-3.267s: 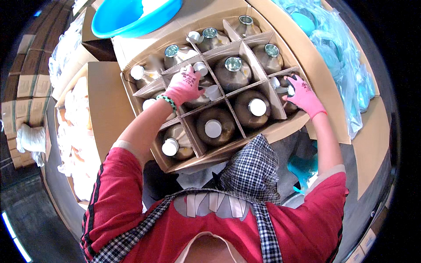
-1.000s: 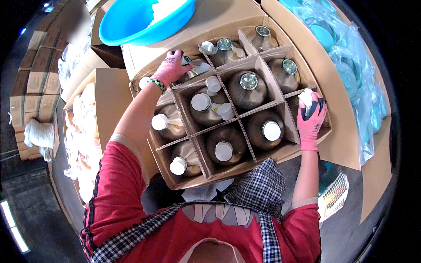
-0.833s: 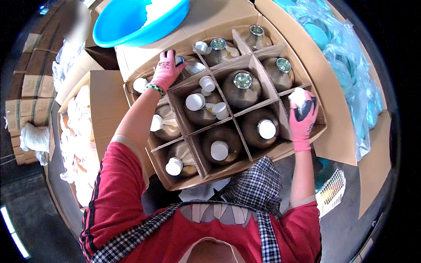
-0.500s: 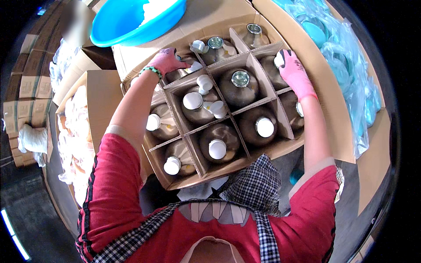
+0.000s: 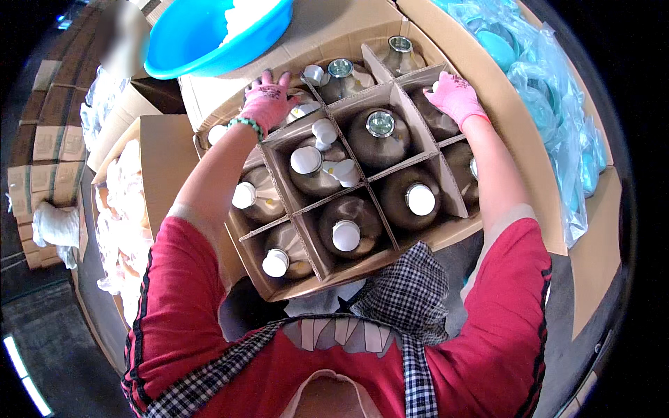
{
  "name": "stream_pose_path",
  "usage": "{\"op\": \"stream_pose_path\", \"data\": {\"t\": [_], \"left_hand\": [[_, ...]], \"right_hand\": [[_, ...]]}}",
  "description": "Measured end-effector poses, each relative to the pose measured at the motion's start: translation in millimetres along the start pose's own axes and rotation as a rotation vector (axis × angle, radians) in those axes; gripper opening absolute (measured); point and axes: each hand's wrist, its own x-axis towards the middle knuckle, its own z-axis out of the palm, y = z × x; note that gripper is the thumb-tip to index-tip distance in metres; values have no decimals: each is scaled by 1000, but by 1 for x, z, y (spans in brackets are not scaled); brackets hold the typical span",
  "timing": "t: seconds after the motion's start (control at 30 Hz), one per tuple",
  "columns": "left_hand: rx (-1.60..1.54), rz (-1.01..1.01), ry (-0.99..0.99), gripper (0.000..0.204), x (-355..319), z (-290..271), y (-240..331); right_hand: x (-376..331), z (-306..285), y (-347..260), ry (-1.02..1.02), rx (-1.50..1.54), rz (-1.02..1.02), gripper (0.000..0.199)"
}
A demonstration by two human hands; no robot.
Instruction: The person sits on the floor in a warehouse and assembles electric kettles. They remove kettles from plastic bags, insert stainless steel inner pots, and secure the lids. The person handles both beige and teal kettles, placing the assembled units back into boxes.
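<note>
An open cardboard box (image 5: 418,244) with card dividers holds several brown glass jugs. Some jugs carry white caps, such as one near me (image 5: 345,235); others show bare metal-rimmed mouths, such as the middle one (image 5: 380,123). Loose white caps (image 5: 325,131) lie on a jug in the centre-left cell. My left hand (image 5: 266,103), in a pink glove, rests palm down with fingers spread over a jug at the box's far left. My right hand (image 5: 456,97), also gloved pink, covers the top of a jug in the right column, and a bit of white cap shows at its thumb.
A blue bowl (image 5: 209,35) with white caps in it stands beyond the box. Blue plastic bags (image 5: 550,97) lie to the right on flat cardboard. At the left is an open carton (image 5: 132,202) of pale wrapped items, with stacked cartons (image 5: 42,160) farther left.
My right hand has carried a white cap from the near right cell up to a jug farther along the right column. My left hand has stayed at the far left of the box.
</note>
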Motion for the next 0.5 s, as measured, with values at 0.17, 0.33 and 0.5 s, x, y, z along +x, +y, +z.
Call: {"op": "stream_pose_path", "data": {"t": [0.17,0.33,0.5], "left_hand": [[-222,384,-236,31,-25,-31,49],[-311,289,-284,33,-53,-13,80],[-306,71,-185,40,-56,2,90]], "right_hand": [[-11,6,-6,145,43,110,41],[-15,23,-7,232,113,186,43],[-29,17,-5,273,138,198,57]]}}
